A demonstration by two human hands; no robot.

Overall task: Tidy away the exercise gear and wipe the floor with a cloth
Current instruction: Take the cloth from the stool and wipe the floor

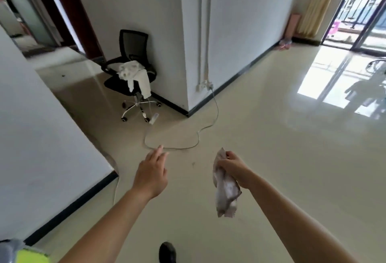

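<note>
My right hand (pixel 234 167) is closed on a crumpled pale cloth (pixel 225 189), which hangs down from the fingers above the glossy cream floor (pixel 292 168). My left hand (pixel 151 171) reaches forward at about the same height, fingers stretched out and slightly apart, holding nothing. Both forearms extend from the bottom of the view. A small dark speck (pixel 193 164) lies on the floor between the two hands. No exercise gear is recognisable near the hands.
A black office chair (pixel 130 68) with white cloths draped on its seat stands by a white wall corner (pixel 186 53). A white cable (pixel 183 143) loops across the floor from a wall socket to a power strip (pixel 154 118). White wall at left; balcony door far right.
</note>
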